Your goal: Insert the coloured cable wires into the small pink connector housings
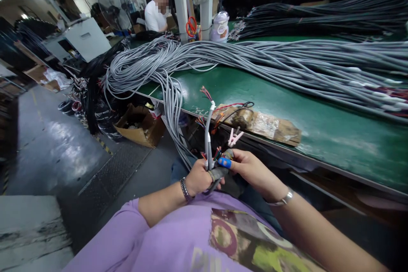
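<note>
My left hand (201, 177) is closed around several grey cables, whose ends stick up above the fist. One grey cable (207, 129) stands taller than the others, with white tape near its tip and thin coloured wires (206, 92) fanning out. My right hand (245, 165), with a blue cover on the thumb, pinches at the coloured wire ends (218, 152) beside the left fist. Dark wraps cover some fingers. What exactly lies between the right fingertips is hidden. A pink clip (235, 137) sits at the table edge just above the right hand.
A wooden board (274, 128) lies along the edge of the green table (321, 136). A long bundle of grey cables (255, 61) crosses the table and hangs over its left end. A cardboard box (140, 126) stands on the floor. Another person (156, 13) sits beyond the post.
</note>
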Motion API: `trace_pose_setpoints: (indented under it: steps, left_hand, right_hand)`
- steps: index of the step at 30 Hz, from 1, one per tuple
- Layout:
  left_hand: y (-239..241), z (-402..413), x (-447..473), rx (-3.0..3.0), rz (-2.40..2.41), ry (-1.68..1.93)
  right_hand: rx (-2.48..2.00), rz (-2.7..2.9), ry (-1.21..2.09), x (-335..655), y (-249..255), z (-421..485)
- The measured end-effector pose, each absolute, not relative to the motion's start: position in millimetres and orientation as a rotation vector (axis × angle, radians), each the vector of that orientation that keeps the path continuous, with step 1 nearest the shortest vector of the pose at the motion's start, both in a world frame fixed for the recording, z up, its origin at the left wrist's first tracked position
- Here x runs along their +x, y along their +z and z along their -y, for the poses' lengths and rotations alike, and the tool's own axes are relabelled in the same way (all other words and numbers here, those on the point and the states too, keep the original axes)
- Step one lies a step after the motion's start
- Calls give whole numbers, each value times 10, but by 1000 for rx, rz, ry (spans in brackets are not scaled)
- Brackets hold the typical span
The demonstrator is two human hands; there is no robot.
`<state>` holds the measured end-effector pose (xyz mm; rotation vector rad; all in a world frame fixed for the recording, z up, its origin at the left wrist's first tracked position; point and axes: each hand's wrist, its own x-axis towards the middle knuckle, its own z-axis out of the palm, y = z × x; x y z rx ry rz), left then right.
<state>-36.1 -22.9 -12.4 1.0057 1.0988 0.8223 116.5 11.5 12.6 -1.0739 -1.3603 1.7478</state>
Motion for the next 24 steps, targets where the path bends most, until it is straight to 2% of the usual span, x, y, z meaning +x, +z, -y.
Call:
trace_pose_setpoints:
  steps: [9,16,24]
  left_hand:
    - [-147,187,-353,735,-1118,1105]
    - [-151,156,-391,758,-1094,1142]
    - [-139,162,-406,785,-1131,1054]
  right_hand:
    - [-1176,1254,1540,1143,-30,-63]
    - [-1145,1349,1468,1109,-29,-91]
    - [-1083,1390,1574,1025,-44,-183]
